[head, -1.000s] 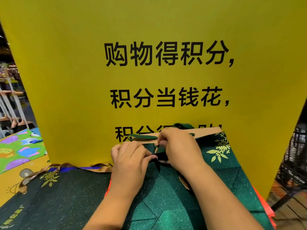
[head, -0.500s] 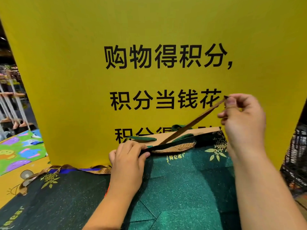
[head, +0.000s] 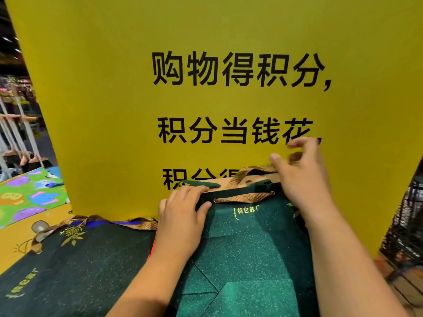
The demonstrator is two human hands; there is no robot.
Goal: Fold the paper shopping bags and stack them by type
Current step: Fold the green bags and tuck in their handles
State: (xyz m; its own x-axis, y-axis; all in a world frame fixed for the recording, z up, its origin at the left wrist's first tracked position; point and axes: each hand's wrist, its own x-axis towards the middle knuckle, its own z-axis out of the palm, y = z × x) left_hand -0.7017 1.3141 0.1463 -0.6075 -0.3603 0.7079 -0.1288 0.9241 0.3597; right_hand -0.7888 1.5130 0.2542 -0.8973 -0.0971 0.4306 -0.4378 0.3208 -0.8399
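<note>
The right hand [head: 302, 179] is coming back down. Half a second ago it was drawing the gold ribbon [head: 248, 176] taut, high toward the right of the frame. Now it is sitting at the upper right corner of the green bag [head: 240, 252], and the ribbon is lying slack in a low loop behind the bag's mouth. Its fingers [head: 297, 143] are spreading loosely and blurring with motion. Whether they are still holding the ribbon's end, I cannot tell.

The left hand [head: 183, 216] is staying where it was, at the left end of the bag's rim. It is pinching the rim, with its fingers [head: 190, 191] curling over the top and the thumb pressing on the front face.

The green bag is lying flat in the lower centre of the frame, with its mouth pointing away toward the yellow sign [head: 137, 88]. It is resting over a red-edged layer [head: 152, 245]. A pile of dark bags [head: 80, 259] is lying just beside it at lower left, on the yellow bench [head: 13, 239].

In my judgement the handle is being tidied rather than the body folded. The bag is looking collapsed already, so what is remaining is laying the ribbon flat or tucking it in. The bag is probably then going on a stack, though which one is not showing yet.
</note>
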